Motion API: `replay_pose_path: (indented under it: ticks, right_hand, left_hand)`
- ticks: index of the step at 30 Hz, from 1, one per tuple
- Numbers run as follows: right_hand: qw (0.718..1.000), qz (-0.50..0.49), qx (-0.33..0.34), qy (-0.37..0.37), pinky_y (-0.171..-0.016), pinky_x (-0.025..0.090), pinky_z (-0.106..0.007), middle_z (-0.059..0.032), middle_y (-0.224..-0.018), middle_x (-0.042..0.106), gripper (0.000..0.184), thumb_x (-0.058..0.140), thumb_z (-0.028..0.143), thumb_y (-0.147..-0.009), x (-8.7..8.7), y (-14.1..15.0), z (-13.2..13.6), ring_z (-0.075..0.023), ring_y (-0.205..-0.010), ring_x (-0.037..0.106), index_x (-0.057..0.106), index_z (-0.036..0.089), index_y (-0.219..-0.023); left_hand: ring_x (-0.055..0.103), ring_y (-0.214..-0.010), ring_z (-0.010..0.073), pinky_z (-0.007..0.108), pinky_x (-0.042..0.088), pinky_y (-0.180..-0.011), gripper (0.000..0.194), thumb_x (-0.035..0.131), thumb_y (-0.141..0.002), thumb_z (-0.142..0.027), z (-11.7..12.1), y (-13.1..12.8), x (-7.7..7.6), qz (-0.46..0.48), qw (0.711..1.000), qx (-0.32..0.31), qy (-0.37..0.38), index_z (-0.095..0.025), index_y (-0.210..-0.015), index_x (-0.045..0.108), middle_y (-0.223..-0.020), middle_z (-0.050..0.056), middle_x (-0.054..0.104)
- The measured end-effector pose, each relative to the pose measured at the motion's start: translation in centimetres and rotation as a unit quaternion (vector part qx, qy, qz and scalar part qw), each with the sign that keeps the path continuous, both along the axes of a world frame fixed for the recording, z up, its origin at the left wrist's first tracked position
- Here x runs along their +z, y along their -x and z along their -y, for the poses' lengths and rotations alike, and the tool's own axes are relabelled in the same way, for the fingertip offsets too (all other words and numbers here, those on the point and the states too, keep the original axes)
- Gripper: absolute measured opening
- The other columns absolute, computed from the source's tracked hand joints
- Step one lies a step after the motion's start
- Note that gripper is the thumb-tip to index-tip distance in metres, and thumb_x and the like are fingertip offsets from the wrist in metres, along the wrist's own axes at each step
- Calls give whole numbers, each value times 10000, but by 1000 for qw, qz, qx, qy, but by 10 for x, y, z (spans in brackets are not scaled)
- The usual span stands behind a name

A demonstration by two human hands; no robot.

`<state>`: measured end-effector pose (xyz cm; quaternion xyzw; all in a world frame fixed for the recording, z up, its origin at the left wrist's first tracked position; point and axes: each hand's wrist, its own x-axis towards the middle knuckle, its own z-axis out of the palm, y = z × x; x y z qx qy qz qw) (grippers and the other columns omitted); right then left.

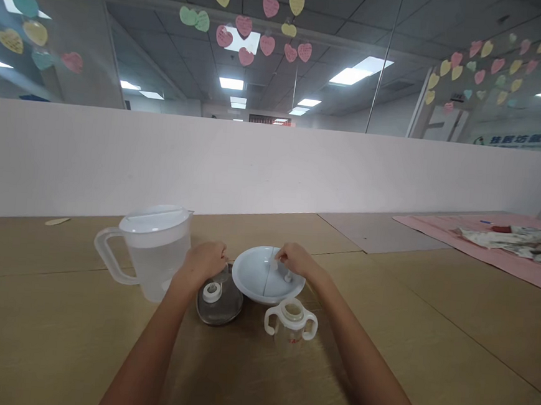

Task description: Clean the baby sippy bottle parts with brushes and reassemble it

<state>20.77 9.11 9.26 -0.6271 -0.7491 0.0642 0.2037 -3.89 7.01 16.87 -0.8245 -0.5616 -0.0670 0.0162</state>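
My right hand (295, 259) is closed over a white bowl (250, 276), its fingers on a small pale piece (274, 264) whose kind is unclear. Another small white piece (287, 278) lies inside the bowl. My left hand (207, 260) is closed above the far side of a dark grey tray (219, 314). What its fingers hold is hidden; a clear, cup-like piece (222, 275) shows just beneath them. On the tray sits a white ring-shaped cap (211, 293). Nearer to me than the bowl stands a clear baby bottle (291, 323) with two white handles and an open top.
A lidded translucent pitcher (154, 256) with a large handle stands left of my left hand. Behind the wooden table (405, 325) rises a low white wall (254, 170) topped with glass. Pink cloth (441, 231) with fabric pieces lies far right.
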Motion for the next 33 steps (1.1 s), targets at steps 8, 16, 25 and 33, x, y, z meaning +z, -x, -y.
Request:
replay_pose_path:
  ticks: [8,16,25,33]
  right_hand:
    - [997,77,-6,18,-763,403,-255,-153,-988,649,260,514,19,-719,-9,14,1,-230,-928,592,701,111,-875]
    - [993,39,85,74,-701,440,-219,-42,-784,690,221,550,31,-661,-5,17,7,-165,-754,618,709,148,-760]
    - [961,-245,125,-19,-628,464,-241,-29,-700,615,155,462,220,-807,77,-2,67,-134,-656,583,580,131,-854]
    - [970,-111,204,71,-603,400,-229,-9,-727,583,128,444,145,-787,105,8,119,-124,-677,532,565,152,-748]
  left_hand:
    - [595,-764,214,265,354,-565,255,398,-831,-326,-4,0,-1,-8,1000,7,7,-165,-716,558,-865,99,651]
    - [613,-762,209,260,406,-592,275,375,-844,-277,-12,5,-17,-33,998,-1,61,-139,-835,613,-929,143,660]
    - [625,-713,216,257,427,-566,162,538,-706,-250,-28,11,-34,-79,989,-14,127,-147,-760,650,-844,107,681]
    - [629,-866,258,270,460,-663,301,643,-601,-152,-25,1,-48,-115,986,5,117,-157,-901,659,-1000,140,664]
